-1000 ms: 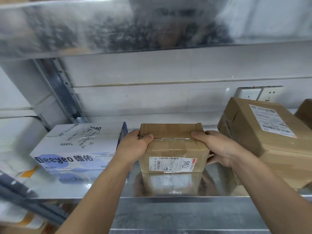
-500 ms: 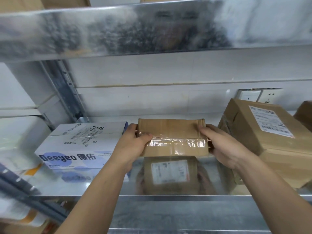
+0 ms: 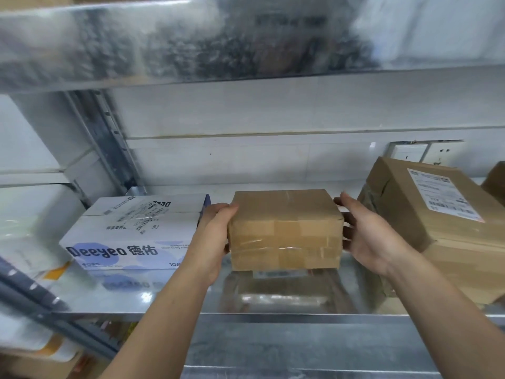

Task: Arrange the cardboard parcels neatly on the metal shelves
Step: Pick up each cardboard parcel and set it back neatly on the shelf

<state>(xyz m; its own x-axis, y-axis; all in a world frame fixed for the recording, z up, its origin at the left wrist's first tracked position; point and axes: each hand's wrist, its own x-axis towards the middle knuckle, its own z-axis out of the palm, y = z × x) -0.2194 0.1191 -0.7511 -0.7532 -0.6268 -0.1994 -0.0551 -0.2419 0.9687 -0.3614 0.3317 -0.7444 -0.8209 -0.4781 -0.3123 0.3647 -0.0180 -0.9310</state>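
A small brown cardboard parcel point(image 3: 284, 228) wrapped in tape rests on the shiny metal shelf point(image 3: 273, 324), its taped side facing me. My left hand point(image 3: 216, 231) grips its left side, thumb on the top edge. My right hand point(image 3: 369, 236) is beside its right side with fingers spread and the palm off the cardboard; only the fingertips are near or against it. A white Deeyeo box point(image 3: 131, 233) lies just left of the parcel. A large brown parcel point(image 3: 437, 222) with a white label leans at the right.
The upper metal shelf point(image 3: 246, 42) hangs low overhead. A slotted steel upright point(image 3: 106, 140) stands at the back left. Wall sockets point(image 3: 426, 151) sit behind the large parcel. Another brown parcel point(image 3: 496, 181) shows at the far right edge. Narrow gaps flank the small parcel.
The small parcel has been tipped over, so its labelled face went underneath and a taped side faces me. My right hand has loosened and spread.
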